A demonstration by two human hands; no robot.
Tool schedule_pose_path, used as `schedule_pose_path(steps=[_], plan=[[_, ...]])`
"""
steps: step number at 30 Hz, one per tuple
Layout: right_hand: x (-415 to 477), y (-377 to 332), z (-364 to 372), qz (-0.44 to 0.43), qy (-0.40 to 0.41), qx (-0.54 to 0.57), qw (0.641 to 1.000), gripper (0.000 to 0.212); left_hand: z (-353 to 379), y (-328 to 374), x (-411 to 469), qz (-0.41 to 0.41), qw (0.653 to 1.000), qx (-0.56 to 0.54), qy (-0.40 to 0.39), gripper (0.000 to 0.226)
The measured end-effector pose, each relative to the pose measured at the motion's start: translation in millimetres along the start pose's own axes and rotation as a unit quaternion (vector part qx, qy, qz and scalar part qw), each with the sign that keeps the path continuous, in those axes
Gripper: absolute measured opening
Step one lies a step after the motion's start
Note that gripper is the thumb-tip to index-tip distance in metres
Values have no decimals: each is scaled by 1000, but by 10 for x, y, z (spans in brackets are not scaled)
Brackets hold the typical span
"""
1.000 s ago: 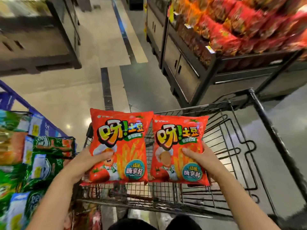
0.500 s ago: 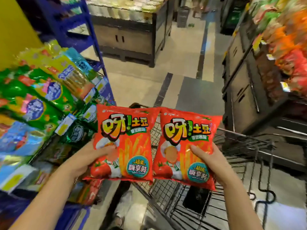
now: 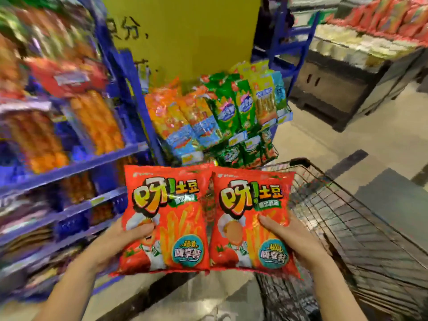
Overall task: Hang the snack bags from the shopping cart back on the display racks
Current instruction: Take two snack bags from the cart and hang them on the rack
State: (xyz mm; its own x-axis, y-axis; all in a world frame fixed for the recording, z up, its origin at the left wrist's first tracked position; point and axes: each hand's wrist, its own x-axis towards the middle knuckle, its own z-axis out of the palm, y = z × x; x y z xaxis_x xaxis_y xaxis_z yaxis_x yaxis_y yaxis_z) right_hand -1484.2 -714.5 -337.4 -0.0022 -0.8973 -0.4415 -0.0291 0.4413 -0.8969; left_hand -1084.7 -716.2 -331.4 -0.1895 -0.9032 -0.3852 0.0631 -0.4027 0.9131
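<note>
Blurry display racks (image 3: pixel 69 169) far-left; left hand (image 3: pixel 120 239) clamps left bag (image 3: pixel 166 218), right hand (image 3: pixel 295 238) right bag (image 3: pixel 252 218); thumb-pinch grips may slip.

Racks (image 3: pixel 69 165) blurred (badly), cart (image 3: pixel 370 228) edge-cropped

Bright, even store light; heavy motion blur.
Shelves (image 3: pixel 69 158) at 9 o'clock smear badly, the cart (image 3: pixel 347 216) at 4 breaks into blocks, the two red bags (image 3: pixel 166 216) at centre read fairly sharp; edges bow.
</note>
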Motion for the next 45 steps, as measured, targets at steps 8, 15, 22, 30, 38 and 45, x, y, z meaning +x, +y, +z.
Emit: schedule_pose_path(steps=[8, 15, 22, 30, 38, 45], plan=[[-151, 16, 2096, -10, -166, -65, 984, 64, -1637, -653, -1820, 31, 986, -63, 154, 54], [-810, 291, 4360, -21, -335, -105, 936, 44, -2694, -1276, -3806, 67, 932, -168, 313, 42], [-1656, 537, 6366, -12, -491, -153, 858, 58, -3170, -1739, -5554, 86, 856, -249, 444, 53], [-2382, 1039, 8497, 0, -613, -211, 761, 61, -3775, -2534, -6860, 120, 755, -284, 579, 57], [-3220, 1432, 10685, -26, -709, -267, 652, 54, -4605, -2816, -7881, 127, 648, -311, 684, 62], [-4228, 1783, 12050, -43, -758, -288, 584, 55, -5024, -2956, -8701, 176, 577, -326, 727, 44]])
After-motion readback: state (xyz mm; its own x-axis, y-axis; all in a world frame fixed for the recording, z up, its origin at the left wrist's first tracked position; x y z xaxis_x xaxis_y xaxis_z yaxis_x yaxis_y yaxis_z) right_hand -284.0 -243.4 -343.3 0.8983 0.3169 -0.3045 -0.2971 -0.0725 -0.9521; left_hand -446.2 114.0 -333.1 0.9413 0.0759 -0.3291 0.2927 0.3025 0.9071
